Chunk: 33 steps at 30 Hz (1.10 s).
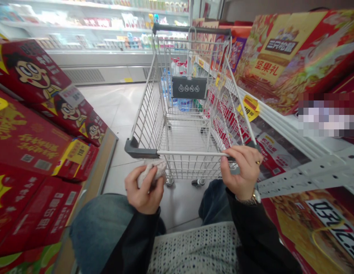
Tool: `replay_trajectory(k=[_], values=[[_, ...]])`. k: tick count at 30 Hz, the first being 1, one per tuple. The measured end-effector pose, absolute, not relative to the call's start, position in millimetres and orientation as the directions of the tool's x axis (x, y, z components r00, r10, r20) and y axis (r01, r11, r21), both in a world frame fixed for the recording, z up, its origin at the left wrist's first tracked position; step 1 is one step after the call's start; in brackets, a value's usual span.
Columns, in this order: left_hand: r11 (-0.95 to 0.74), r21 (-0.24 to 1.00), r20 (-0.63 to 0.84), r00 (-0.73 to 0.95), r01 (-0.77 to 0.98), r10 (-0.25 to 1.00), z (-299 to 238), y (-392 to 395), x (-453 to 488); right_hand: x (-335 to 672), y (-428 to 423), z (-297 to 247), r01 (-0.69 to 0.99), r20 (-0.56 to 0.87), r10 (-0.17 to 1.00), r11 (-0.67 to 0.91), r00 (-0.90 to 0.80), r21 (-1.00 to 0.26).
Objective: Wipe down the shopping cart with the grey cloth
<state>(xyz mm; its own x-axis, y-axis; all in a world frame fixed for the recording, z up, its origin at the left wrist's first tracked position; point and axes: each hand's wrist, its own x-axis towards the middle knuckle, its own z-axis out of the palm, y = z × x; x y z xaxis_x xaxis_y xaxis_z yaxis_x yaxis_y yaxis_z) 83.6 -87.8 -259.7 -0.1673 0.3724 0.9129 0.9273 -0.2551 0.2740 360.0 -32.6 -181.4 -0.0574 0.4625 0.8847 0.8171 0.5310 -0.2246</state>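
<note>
Gripping a grey metal push bar (191, 153) near its right end, the right hand (242, 171) curls over the tube, with a gold-toned wristwatch (253, 197) on its wrist. That bar, part of a white wire shopping cart (150, 114), looks stiff and smooth, and a relaxed wrap anywhere along its straight span should hold it securely. The left hand (144, 189) is clenched around a crumpled off-white wad (152, 172), just below the bar and beside the cart's near end. Whether the wad is cloth or tissue cannot be told, but it looks light and soft, likely to squash under pressure, so closing the palm around its middle seems the surest hold. Both forearms, in black sleeves (134, 243), angle forward above blue denim jeans (99, 228). Red cartons printed with a cartoon face (31, 140) stand stacked on the left, with red-and-gold gift boxes (282, 61) on the right.
</note>
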Motion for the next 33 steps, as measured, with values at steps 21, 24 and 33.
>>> replay_trajectory(k=[21, 24, 33], values=[[-0.309, 0.229, 0.873, -0.054, 0.923, 0.485, -279, -90, 99, 362, -33, -180, 0.815, 0.885, 0.462, 0.536, -0.063, -0.221], [-0.307, 0.234, 0.887, -0.073, 0.923, 0.456, -260, -92, 102, 361, -33, -180, 0.816, 0.885, 0.461, 0.535, -0.064, -0.22], [-0.383, 0.203, 0.88, 0.003, 0.901, 0.474, -259, -86, 114, 362, -34, -181, 0.815, 0.874, 0.483, 0.528, -0.057, -0.238]])
